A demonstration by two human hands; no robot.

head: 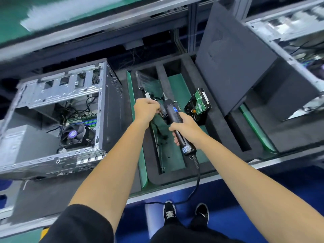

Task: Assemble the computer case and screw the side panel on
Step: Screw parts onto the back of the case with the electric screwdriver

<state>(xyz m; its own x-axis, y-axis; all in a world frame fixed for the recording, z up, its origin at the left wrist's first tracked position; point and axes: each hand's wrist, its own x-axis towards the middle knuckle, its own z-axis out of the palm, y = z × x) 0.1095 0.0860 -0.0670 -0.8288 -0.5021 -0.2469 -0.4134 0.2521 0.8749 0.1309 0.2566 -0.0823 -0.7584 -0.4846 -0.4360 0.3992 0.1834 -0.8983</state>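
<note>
Black electric screwdriver gripped by right hand, left hand pinching near its tip, likely seating a screw; open computer case sits left on table, side panel leaning right.

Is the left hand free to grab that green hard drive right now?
Probably not straight away. The left hand is curled near the tip of the electric screwdriver, and that tool, held by the right hand, sits between it and the hard drive. Nothing covers the drive, though.
</note>
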